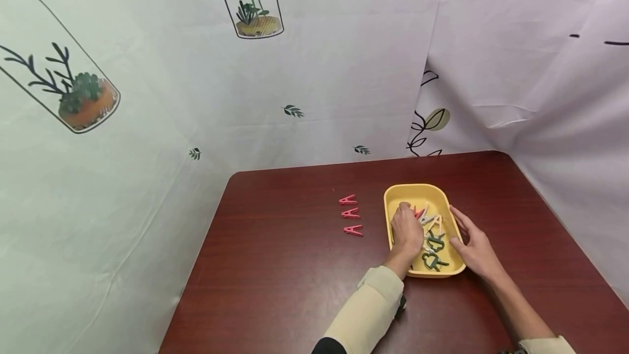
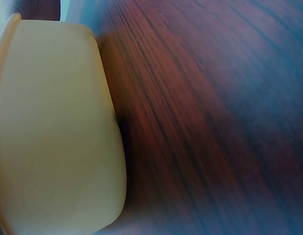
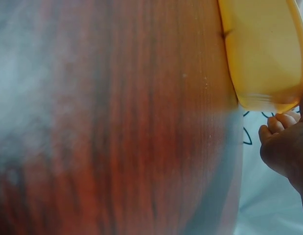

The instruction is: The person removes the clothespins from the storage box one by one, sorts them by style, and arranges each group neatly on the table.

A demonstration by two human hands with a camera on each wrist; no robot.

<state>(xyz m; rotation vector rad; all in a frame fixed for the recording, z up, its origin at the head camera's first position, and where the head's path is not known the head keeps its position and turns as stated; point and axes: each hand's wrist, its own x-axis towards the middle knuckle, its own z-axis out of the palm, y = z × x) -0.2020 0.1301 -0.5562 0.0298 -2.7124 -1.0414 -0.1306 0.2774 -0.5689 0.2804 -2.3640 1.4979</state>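
Note:
In the head view, a yellow plastic tray [image 1: 415,275] holds several small clips, among them white ones, a red one and dark green plant clips [image 1: 434,261]. My left hand [image 1: 408,231] reaches over the near left side down into the tray, its fingertips among the clips and hidden; whether they pinch one I cannot tell. Along the right rim rests my right hand [image 1: 475,247], with thumb and fingertips spread against the tray's edge. Three red clothespins [image 1: 350,213] lie in a column on the table, left of the tray.
The dark red-brown wooden table [image 1: 275,266] has its far edge against a white cloth backdrop [image 1: 314,70] printed with plants. Cloth also hangs along the table's right edge. The left wrist view shows the tray's outer wall [image 2: 58,122] beside bare wood grain.

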